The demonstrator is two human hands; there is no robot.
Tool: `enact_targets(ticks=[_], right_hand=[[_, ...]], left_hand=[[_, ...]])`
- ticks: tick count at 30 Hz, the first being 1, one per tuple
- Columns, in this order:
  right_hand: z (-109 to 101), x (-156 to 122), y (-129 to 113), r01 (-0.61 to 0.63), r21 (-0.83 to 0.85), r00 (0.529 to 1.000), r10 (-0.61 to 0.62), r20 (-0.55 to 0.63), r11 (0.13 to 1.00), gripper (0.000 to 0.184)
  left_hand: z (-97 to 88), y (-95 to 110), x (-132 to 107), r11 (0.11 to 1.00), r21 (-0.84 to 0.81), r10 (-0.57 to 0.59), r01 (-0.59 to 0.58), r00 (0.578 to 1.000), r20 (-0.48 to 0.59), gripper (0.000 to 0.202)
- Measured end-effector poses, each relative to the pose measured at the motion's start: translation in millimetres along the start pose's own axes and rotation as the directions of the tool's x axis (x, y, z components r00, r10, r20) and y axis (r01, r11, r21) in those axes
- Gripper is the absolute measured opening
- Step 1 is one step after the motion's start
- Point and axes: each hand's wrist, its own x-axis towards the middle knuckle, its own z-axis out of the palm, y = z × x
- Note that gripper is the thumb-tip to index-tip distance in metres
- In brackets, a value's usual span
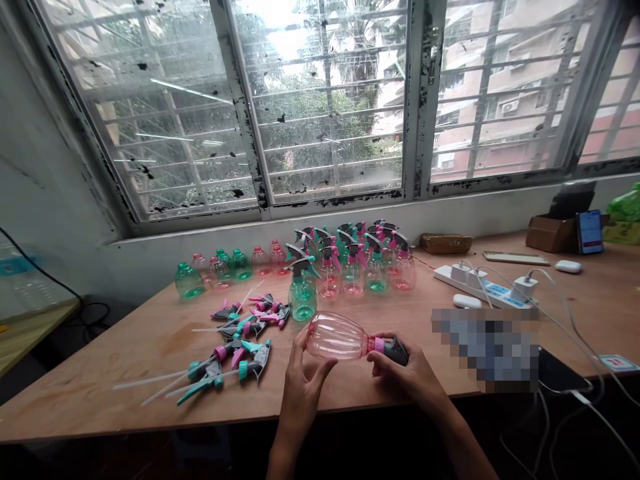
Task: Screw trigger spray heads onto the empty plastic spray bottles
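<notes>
A clear pink spray bottle [337, 337] lies sideways between my hands, above the table's front edge. My left hand [307, 367] is closed around its base, thumb below and fingers behind. At the neck, my right hand [400, 363] grips the pink collar and the dark trigger head [395, 350]; some of its fingers are hidden behind. To the left lie several loose trigger sprayers [255, 360] with thin tubes, in pink, teal and grey. Just beyond my left hand stands a green spray bottle [303, 297] fitted with its sprayer.
Several fitted spray bottles [353, 277] stand in rows at the back. Open green and pink bottles [190, 280] stand left of them. On the right are a white power strip [483, 287] with cables, a dark phone [563, 370], a cardboard box [545, 232] and a blurred patch.
</notes>
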Motion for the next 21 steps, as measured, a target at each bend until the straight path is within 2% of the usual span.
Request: enact_targets(ticks=[5,9,12,18,21], right_hand=[[-1.0,0.2,2.2,-0.012,0.011,1.000,0.012,-0.007,1.000,0.043],[-1.5,-0.5,3.3,-0.004,-0.002,1.000,0.004,0.005,1.000,0.040],[-1.1,-0.5,2.7,-0.003,-0.010,1.000,0.003,0.010,1.000,0.038],[-1.3,0.4,0.8,-0.012,0.054,0.999,0.013,-0.030,0.998,0.042],[-1.5,0.2,2.6,-0.017,0.025,1.000,0.017,-0.024,1.000,0.042]], left_hand=[[1.2,-5.1,-0.7,0.998,0.039,0.059,-0.057,0.995,-0.077,0.059],[0.8,0.1,-1.3,0.999,-0.001,0.050,-0.050,0.997,-0.057,0.066],[0.3,2.1,-0.7,0.998,-0.046,0.031,-0.033,0.999,-0.043,0.063],[0.6,-2.7,3.9,0.995,0.037,0.092,-0.091,0.995,-0.030,0.055],[1.1,-1.0,4.3,0.996,0.035,0.087,-0.087,0.996,-0.011,0.060]])
